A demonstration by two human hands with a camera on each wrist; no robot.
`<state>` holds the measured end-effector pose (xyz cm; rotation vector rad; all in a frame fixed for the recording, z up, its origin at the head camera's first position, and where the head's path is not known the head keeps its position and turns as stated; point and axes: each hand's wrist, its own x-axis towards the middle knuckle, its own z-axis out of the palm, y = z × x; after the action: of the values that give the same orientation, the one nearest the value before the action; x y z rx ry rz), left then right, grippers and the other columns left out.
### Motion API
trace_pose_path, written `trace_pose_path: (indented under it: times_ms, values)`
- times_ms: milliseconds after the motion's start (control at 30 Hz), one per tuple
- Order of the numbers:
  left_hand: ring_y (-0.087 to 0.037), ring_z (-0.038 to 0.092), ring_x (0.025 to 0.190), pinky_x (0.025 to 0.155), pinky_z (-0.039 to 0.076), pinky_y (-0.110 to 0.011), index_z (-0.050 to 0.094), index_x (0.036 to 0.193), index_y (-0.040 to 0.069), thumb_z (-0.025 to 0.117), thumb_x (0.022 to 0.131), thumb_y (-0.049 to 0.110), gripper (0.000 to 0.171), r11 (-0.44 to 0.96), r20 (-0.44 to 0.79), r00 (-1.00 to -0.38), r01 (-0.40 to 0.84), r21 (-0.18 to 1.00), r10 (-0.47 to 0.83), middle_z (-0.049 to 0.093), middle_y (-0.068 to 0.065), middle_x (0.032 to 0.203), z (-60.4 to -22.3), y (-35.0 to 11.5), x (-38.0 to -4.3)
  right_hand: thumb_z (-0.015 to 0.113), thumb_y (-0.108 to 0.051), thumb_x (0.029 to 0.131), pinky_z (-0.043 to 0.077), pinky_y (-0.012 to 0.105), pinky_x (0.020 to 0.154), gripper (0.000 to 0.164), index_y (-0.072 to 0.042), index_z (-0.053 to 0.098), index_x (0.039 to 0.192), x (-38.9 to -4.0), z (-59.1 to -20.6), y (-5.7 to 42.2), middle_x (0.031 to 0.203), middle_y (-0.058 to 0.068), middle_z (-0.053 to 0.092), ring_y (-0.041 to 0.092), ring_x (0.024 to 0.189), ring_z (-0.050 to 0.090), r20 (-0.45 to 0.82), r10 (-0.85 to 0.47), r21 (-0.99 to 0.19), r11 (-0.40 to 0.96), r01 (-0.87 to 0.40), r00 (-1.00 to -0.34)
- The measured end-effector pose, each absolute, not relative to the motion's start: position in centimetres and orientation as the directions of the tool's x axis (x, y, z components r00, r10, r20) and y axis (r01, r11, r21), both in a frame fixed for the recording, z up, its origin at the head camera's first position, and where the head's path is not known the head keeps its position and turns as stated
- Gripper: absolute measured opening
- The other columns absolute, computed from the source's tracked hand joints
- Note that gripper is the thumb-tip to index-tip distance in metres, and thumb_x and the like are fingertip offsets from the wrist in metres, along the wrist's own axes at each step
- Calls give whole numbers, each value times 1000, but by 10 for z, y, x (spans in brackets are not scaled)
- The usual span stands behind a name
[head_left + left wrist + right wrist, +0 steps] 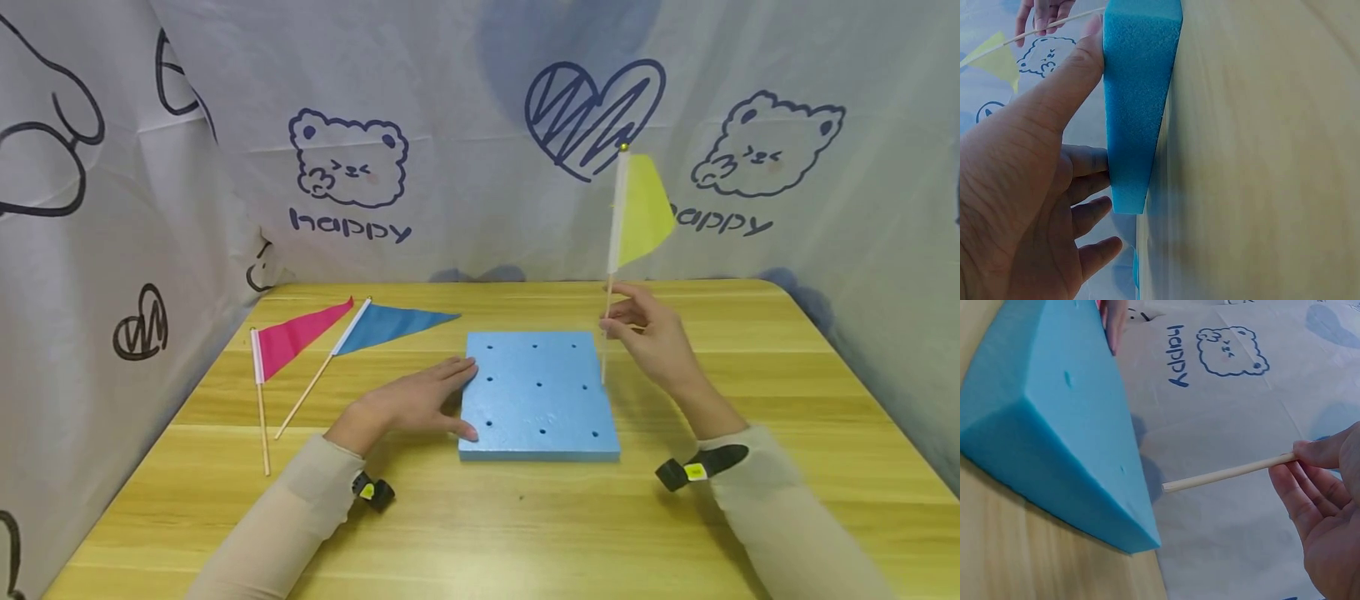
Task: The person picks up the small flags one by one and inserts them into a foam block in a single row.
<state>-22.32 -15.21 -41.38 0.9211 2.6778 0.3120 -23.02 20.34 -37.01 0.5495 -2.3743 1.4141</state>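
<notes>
Pinching the yellow flag (643, 212) by its stick (1229, 474), the right hand (651, 337) holds it nearly upright toward two o'clock of the blue block (516, 407), lower end free. The left hand (416, 400), thumb and fingers apart, rests at the block's nine o'clock edge. Fingertips alone could let the stick swing; a knock could shift the lightly held block.

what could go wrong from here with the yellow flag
The right hand pinches the yellow flag by its thin stick, so it might tilt. The stick's free lower end could miss the small holes. The left hand rests at one edge of the blue block, which might turn if pushed.
</notes>
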Motion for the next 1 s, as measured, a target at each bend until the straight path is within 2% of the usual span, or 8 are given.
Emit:
trace_pose_path:
  times_ms: [200, 600, 1000]
  values:
    - [-19, 7, 149, 117, 19, -42, 11, 159, 22, 51, 75, 83, 111, 775, -209, -755, 556, 299, 622, 6, 4, 164, -411, -151, -222, 66, -3, 93, 54, 17, 73, 43, -8, 54, 134, -232, -378, 196, 99, 14, 68, 26, 86, 67, 446, -163, -762, 445, -469, -880]
    - [-17, 4, 149, 118, 18, -41, 10, 159, 21, 49, 75, 84, 112, 772, -213, -748, 565, 291, 628, 5, 5, 163, -414, -152, -223, 66, -1, 93, 56, 20, 75, 42, -8, 54, 133, -233, -389, 185, 100, 12, 67, 24, 90, 67, 468, -164, -761, 425, -490, -869]
    - [-20, 18, 147, 116, 25, -40, 13, 159, 22, 51, 74, 85, 112, 776, -197, -760, 558, 293, 620, 9, 4, 163, -414, -152, -222, 66, -1, 92, 57, 24, 75, 41, -6, 55, 131, -237, -396, 185, 97, 15, 68, 28, 86, 67, 465, -208, -758, 408, -508, -861]
